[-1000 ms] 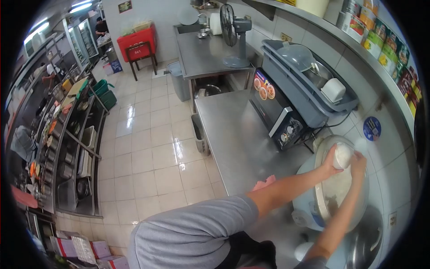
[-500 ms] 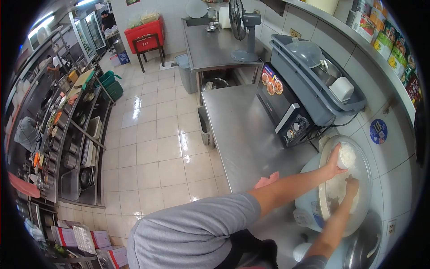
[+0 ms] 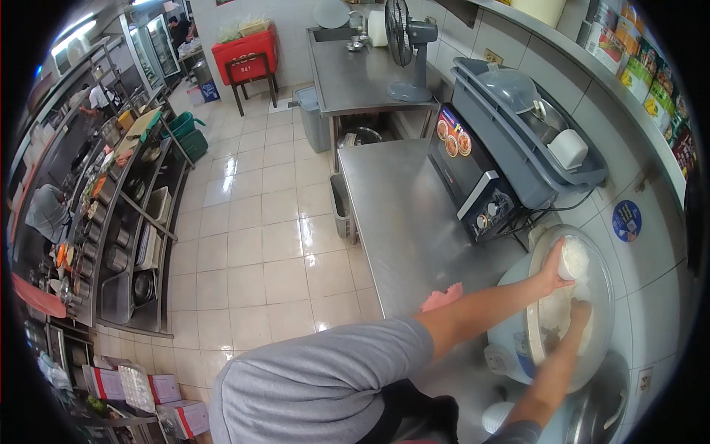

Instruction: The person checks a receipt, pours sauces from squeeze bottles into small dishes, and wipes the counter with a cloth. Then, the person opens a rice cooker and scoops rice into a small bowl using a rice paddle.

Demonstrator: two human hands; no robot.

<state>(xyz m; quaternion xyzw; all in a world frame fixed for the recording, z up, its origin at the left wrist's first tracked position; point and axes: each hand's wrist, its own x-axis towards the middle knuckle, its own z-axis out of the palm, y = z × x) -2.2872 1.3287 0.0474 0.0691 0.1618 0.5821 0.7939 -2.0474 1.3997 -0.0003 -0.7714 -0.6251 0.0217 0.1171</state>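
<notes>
My left hand (image 3: 552,272) is closed round a white cup (image 3: 566,264), tilted over the tub and filled with white rice (image 3: 576,255). Just below it, my right hand (image 3: 580,311) is inside the large, pale, round rice tub (image 3: 608,296), its fingers curled. A small white shape shows at its fingertips; whether it is a paddle or rice I cannot make out. More rice (image 3: 551,311) lies in the tub, with part of the bottom showing darker.
A steel table (image 3: 392,200) carries a black oven (image 3: 473,174) with grey bins (image 3: 510,140) stacked on it. A pink cloth (image 3: 442,297) lies near my left forearm. A metal lid (image 3: 597,407) is beside the tub. Shelving with pans (image 3: 137,244) stands across the tiled floor.
My right hand has shifted slightly within the tub, and a white shape now shows above its fingers. My left hand keeps the cup in nearly the same place.
</notes>
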